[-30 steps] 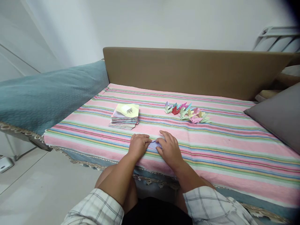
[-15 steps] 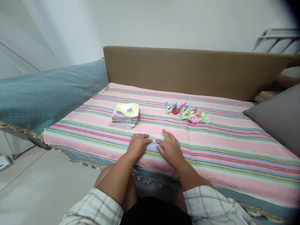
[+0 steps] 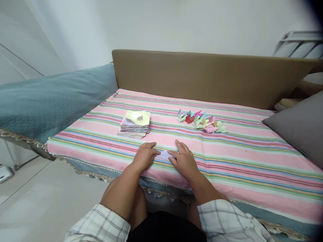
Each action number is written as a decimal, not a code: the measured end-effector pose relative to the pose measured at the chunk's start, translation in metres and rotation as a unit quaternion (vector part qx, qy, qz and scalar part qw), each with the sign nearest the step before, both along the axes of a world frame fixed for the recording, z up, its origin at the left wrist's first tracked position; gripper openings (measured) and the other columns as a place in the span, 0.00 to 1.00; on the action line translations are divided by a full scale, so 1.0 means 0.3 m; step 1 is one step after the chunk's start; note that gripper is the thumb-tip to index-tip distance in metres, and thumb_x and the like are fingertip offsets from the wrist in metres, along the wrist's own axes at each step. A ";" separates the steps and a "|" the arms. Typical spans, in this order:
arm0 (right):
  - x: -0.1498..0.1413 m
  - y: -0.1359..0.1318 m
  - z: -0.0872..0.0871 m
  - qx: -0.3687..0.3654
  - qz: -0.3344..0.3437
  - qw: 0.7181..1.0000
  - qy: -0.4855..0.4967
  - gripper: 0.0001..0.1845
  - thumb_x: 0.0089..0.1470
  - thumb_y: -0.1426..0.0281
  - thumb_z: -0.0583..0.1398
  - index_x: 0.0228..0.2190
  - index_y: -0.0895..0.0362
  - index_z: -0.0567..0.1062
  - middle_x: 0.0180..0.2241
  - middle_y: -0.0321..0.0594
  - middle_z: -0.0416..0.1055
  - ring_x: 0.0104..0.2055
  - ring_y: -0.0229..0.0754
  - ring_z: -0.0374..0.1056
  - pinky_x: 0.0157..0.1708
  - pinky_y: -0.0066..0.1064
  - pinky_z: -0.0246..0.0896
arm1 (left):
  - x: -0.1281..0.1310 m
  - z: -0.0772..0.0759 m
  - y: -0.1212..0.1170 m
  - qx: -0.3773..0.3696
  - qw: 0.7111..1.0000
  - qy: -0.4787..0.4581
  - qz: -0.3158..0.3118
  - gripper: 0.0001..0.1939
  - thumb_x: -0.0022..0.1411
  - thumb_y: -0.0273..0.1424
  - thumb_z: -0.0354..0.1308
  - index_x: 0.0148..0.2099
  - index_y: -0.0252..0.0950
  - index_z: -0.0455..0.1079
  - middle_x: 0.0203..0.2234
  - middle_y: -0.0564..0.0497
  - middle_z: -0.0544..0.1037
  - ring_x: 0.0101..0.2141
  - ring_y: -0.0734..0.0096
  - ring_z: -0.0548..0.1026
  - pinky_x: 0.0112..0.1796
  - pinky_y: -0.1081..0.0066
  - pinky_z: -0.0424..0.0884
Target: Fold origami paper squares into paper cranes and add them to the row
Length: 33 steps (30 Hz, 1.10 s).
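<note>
A small lilac sheet of paper (image 3: 165, 155) lies on the striped pink cover (image 3: 242, 158) near its front edge. My left hand (image 3: 144, 156) presses on the sheet's left side with fingers stretched flat. My right hand (image 3: 184, 160) rests on its right side, fingers flat and pointing left. Most of the paper is hidden under both hands. Behind them to the left stands a stack of coloured paper squares (image 3: 134, 124) with a small white folded piece on top. Further right lies a row of several folded paper cranes (image 3: 201, 120).
A brown backrest (image 3: 207, 75) runs along the far side. A teal cushioned armrest (image 3: 50, 97) is at left, a grey pillow (image 3: 300, 126) at right. Pale floor tiles (image 3: 37, 208) lie below the cover's fringed edge.
My left hand has slid slightly left and flattened, showing a little more of the lilac paper between the hands. The right hand has barely moved.
</note>
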State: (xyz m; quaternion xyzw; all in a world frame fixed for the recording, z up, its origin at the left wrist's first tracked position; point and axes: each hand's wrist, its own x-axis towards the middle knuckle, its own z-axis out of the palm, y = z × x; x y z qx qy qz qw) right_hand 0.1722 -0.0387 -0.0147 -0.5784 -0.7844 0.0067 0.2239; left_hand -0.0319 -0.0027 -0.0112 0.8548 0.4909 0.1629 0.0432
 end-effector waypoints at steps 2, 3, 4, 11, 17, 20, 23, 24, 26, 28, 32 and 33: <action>0.000 0.001 -0.001 0.000 0.001 1.000 0.000 0.15 0.52 0.65 0.60 0.43 0.47 0.76 0.60 0.43 0.54 0.59 0.56 0.51 0.51 0.49 0.55 | -0.009 -0.001 0.004 -0.004 1.000 0.005 0.011 0.12 0.59 0.30 0.55 0.42 0.46 0.76 0.51 0.47 0.71 0.50 0.57 0.68 0.50 0.57 0.64; -0.001 0.001 -0.001 -0.001 0.002 1.000 0.000 0.15 0.52 0.65 0.60 0.43 0.47 0.76 0.60 0.43 0.54 0.59 0.56 0.51 0.51 0.50 0.55 | -0.015 0.001 0.006 -0.007 1.000 0.008 0.014 0.12 0.58 0.29 0.55 0.42 0.46 0.76 0.52 0.48 0.70 0.50 0.57 0.68 0.51 0.57 0.64; -0.001 0.001 -0.002 -0.002 0.002 1.000 0.000 0.15 0.52 0.66 0.60 0.43 0.47 0.76 0.60 0.44 0.54 0.59 0.56 0.51 0.51 0.50 0.55 | -0.020 0.006 0.007 -0.012 1.000 0.011 0.015 0.13 0.58 0.28 0.54 0.41 0.46 0.77 0.52 0.48 0.70 0.51 0.58 0.68 0.51 0.57 0.64; 0.001 0.006 -0.006 0.000 0.012 1.000 0.011 0.15 0.51 0.66 0.60 0.43 0.48 0.76 0.60 0.45 0.54 0.59 0.58 0.51 0.51 0.51 0.55 | 0.041 0.066 -0.066 0.069 0.991 -0.069 0.088 0.24 0.55 0.20 0.45 0.53 0.37 0.67 0.52 0.46 0.70 0.54 0.61 0.65 0.58 0.48 0.50; 0.001 0.014 -0.017 -0.004 0.023 0.999 0.049 0.15 0.50 0.67 0.61 0.42 0.49 0.76 0.59 0.46 0.54 0.59 0.57 0.51 0.52 0.52 0.53 | 0.159 -0.031 -0.141 -0.009 0.992 -0.105 -0.066 0.38 0.51 0.20 0.43 0.65 0.29 0.41 0.60 0.37 0.56 0.60 0.60 0.56 0.57 0.51 0.55; 0.010 0.021 -0.021 -0.006 0.016 0.994 0.111 0.17 0.47 0.67 0.62 0.42 0.52 0.75 0.57 0.48 0.58 0.57 0.54 0.54 0.54 0.49 0.53 | 0.166 -0.071 -0.141 -0.033 0.994 -0.094 -0.050 0.39 0.49 0.19 0.44 0.65 0.27 0.41 0.60 0.35 0.57 0.60 0.56 0.56 0.57 0.50 0.54; 0.041 0.025 -0.021 -0.008 0.016 0.980 0.199 0.24 0.42 0.66 0.65 0.44 0.56 0.71 0.51 0.49 0.63 0.54 0.51 0.58 0.54 0.44 0.55 | 0.162 -0.074 -0.140 -0.027 0.996 -0.075 -0.050 0.38 0.48 0.19 0.45 0.63 0.26 0.45 0.60 0.36 0.57 0.60 0.56 0.55 0.58 0.51 0.53; 0.056 0.024 -0.021 -0.020 0.020 0.974 0.226 0.26 0.41 0.66 0.65 0.45 0.56 0.70 0.49 0.48 0.65 0.53 0.50 0.59 0.52 0.43 0.57 | 0.162 -0.070 -0.141 -0.022 0.996 -0.067 -0.053 0.37 0.48 0.20 0.45 0.63 0.27 0.46 0.60 0.36 0.57 0.60 0.56 0.54 0.58 0.51 0.53; 0.088 0.021 -0.020 -0.059 0.024 0.960 0.272 0.31 0.39 0.64 0.66 0.47 0.56 0.67 0.46 0.46 0.66 0.48 0.47 0.63 0.48 0.41 0.61 | 0.164 -0.063 -0.146 -0.013 0.997 -0.047 -0.061 0.35 0.49 0.20 0.46 0.62 0.28 0.49 0.60 0.37 0.56 0.61 0.56 0.53 0.58 0.51 0.52; 0.114 0.017 -0.019 -0.084 0.031 0.952 0.293 0.28 0.40 0.65 0.65 0.46 0.56 0.68 0.43 0.44 0.67 0.45 0.45 0.65 0.45 0.38 0.62 | 0.168 -0.058 -0.150 -0.003 0.998 -0.026 -0.064 0.33 0.51 0.21 0.46 0.62 0.28 0.51 0.61 0.38 0.56 0.61 0.56 0.52 0.58 0.52 0.52; 0.129 0.012 -0.008 -0.087 0.055 0.960 0.259 0.11 0.45 0.67 0.61 0.33 0.56 0.73 0.36 0.41 0.69 0.41 0.43 0.66 0.45 0.37 0.61 | 0.177 -0.055 -0.152 0.013 0.998 0.009 -0.059 0.31 0.55 0.25 0.47 0.62 0.27 0.52 0.61 0.38 0.55 0.61 0.56 0.52 0.58 0.53 0.51; 0.124 0.011 -0.004 -0.089 0.057 0.961 0.257 0.10 0.46 0.66 0.60 0.32 0.56 0.74 0.35 0.41 0.69 0.41 0.43 0.66 0.44 0.36 0.61 | 0.179 -0.055 -0.152 0.015 0.998 0.015 -0.059 0.31 0.55 0.25 0.47 0.62 0.27 0.52 0.61 0.38 0.55 0.61 0.56 0.52 0.58 0.53 0.51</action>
